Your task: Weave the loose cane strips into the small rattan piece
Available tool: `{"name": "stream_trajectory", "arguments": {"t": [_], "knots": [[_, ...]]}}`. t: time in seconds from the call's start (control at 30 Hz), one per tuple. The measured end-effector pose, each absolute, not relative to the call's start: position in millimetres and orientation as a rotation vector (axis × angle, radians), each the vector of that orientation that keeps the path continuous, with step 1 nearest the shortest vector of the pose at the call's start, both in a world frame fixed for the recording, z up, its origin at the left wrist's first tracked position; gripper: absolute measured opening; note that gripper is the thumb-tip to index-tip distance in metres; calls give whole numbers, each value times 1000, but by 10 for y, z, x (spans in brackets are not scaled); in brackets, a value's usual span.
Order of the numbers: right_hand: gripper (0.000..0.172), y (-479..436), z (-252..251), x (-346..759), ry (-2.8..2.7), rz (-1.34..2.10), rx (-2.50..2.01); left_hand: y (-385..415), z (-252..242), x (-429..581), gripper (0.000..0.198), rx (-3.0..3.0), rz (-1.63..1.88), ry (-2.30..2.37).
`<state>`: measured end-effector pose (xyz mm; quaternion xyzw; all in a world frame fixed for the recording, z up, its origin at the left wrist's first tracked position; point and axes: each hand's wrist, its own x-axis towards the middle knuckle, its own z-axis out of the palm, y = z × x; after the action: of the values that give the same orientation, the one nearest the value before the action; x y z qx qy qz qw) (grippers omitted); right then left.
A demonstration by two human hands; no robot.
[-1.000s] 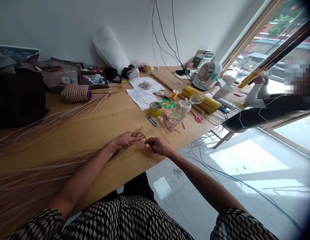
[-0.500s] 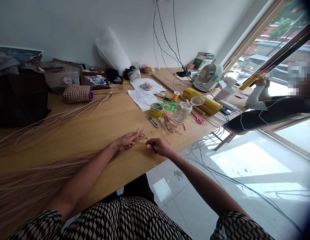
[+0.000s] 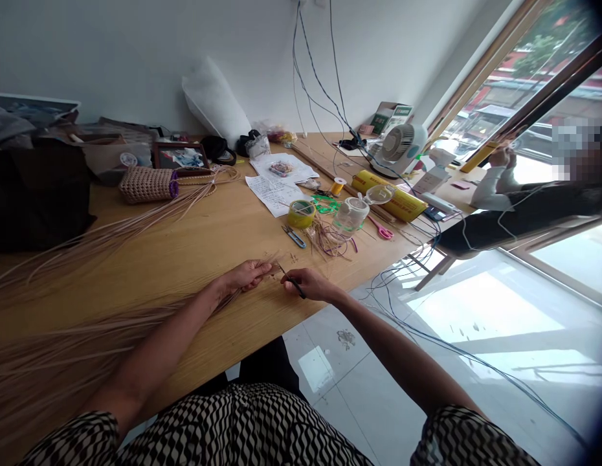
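Note:
My left hand point(image 3: 247, 274) is closed round the end of a bundle of long, thin pinkish-tan strips point(image 3: 150, 316). The bundle trails back under my left forearm across the table. Short strip ends poke out past the fingers. My right hand point(image 3: 308, 283) is closed on dark-handled scissors point(image 3: 295, 286). Their blades point toward the strip ends beside my left fingertips; whether they touch is too small to tell. Tiny cut bits point(image 3: 294, 258) lie on the wood just beyond. Blue thread snips point(image 3: 294, 237) rest a little farther back.
A tape roll point(image 3: 301, 213), a clear jar point(image 3: 351, 217), pink scissors point(image 3: 381, 228) and a yellow roll point(image 3: 391, 195) stand or lie beyond my hands. A woven basket point(image 3: 149, 184) is at the left. Cables point(image 3: 456, 351) cross the floor; another person point(image 3: 514, 210) sits at the right.
The view has shifted slightly. The scissors remain at the strip ends, with a small change in their angle. My left hand keeps its grip on the bundle.

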<state>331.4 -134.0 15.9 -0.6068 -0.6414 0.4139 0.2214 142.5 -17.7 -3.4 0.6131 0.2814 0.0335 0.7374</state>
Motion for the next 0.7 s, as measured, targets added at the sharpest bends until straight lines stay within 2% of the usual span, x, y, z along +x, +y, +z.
{"name": "stream_trajectory", "arguments": {"t": [0.43,0.7], "knots": [[45,-1300,151,3258,-1783,956,-1711,-150,-4,1402,38,1299,3,593],[40,-1227,132,3297,-1852,986,-1672,-169,-4,1415,48,1348,-26,580]]}}
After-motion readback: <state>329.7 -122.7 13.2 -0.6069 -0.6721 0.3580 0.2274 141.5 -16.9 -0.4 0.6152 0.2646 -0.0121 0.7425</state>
